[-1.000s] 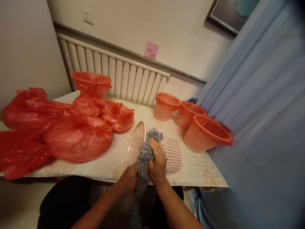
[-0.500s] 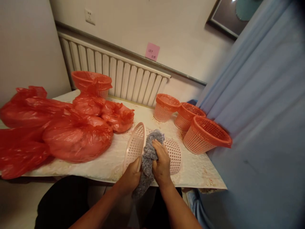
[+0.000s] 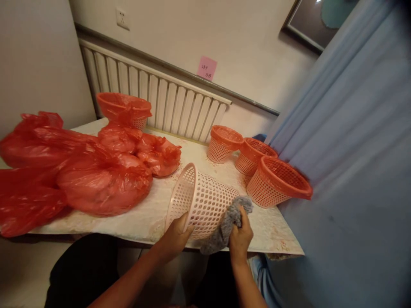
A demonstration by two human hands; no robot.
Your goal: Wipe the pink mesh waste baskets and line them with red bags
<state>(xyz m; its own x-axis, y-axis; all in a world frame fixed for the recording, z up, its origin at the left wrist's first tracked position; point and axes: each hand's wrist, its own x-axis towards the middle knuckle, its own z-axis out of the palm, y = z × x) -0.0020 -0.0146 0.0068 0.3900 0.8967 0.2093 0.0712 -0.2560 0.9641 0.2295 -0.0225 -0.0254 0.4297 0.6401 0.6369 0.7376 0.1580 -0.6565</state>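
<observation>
A pale pink perforated basket (image 3: 212, 199) lies on its side on the table (image 3: 150, 226), its open mouth facing left. My left hand (image 3: 176, 237) grips the near part of its rim, thumb outside. In my right hand (image 3: 240, 235) is a bunched grey cloth (image 3: 226, 226), held against the basket near its base at the right end. Part of the cloth hangs down to the left along the basket's near side.
Several filled red plastic bags (image 3: 105, 184) cover the table's left side, with a red-lined basket (image 3: 139, 123) behind them. Three red-lined baskets (image 3: 266, 188) stand at the right, beside a blue curtain (image 3: 346, 171). A radiator (image 3: 160, 102) runs behind the table.
My right hand and the grey cloth have moved right, from near the basket's rim to its base end, uncovering the basket's side. My left hand still holds the rim.
</observation>
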